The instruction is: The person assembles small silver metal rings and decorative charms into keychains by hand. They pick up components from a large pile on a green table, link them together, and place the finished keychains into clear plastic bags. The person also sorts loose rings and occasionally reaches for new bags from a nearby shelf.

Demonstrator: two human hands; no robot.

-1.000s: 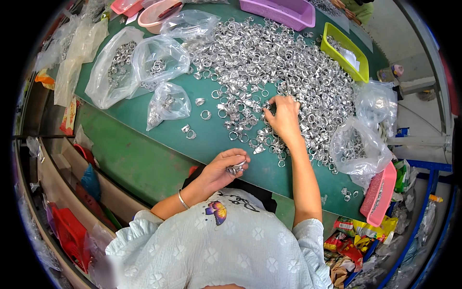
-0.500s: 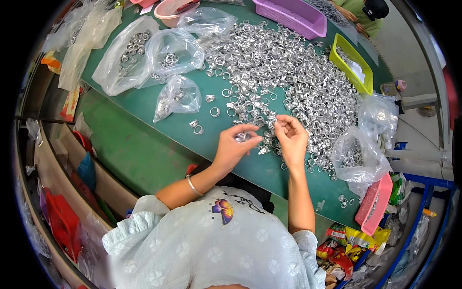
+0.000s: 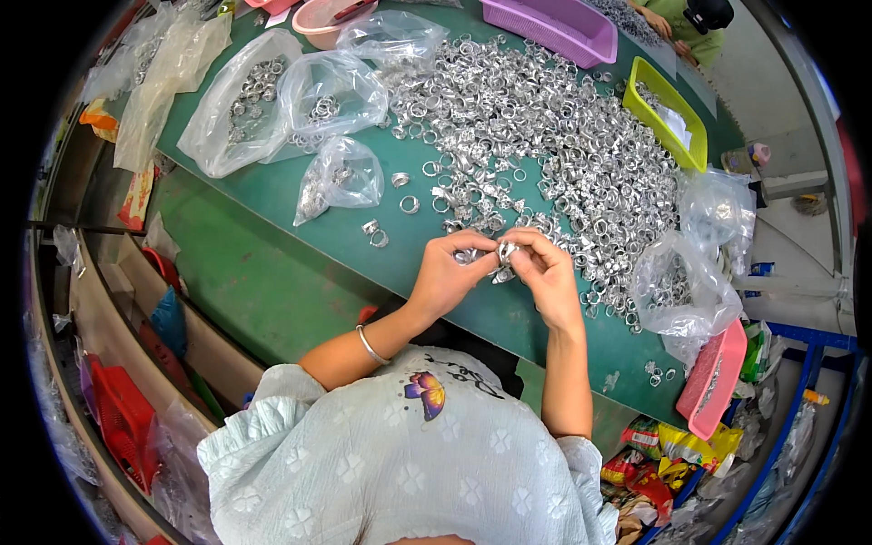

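Observation:
Both hands meet near the table's front edge, before a wide heap of silver-coloured rings (image 3: 545, 136). My left hand (image 3: 447, 275) is closed, with several rings (image 3: 467, 256) cupped in its palm. My right hand (image 3: 548, 277) pinches a ring (image 3: 507, 254) between thumb and fingers, right beside the left fingertips. The ring's exact shape is partly hidden by the fingers. A few separate rings (image 3: 410, 205) lie on the green table left of the heap.
Clear plastic bags (image 3: 331, 95) of rings stand at the left; another bag (image 3: 681, 291) lies right. Purple (image 3: 554, 32), yellow-green (image 3: 668, 113) and pink (image 3: 713, 381) baskets edge the table. A person (image 3: 695, 36) in green sits at the far right.
My right hand has moved left with its ring, and its fingertips now meet those of my left hand. The left hand still holds its rings.

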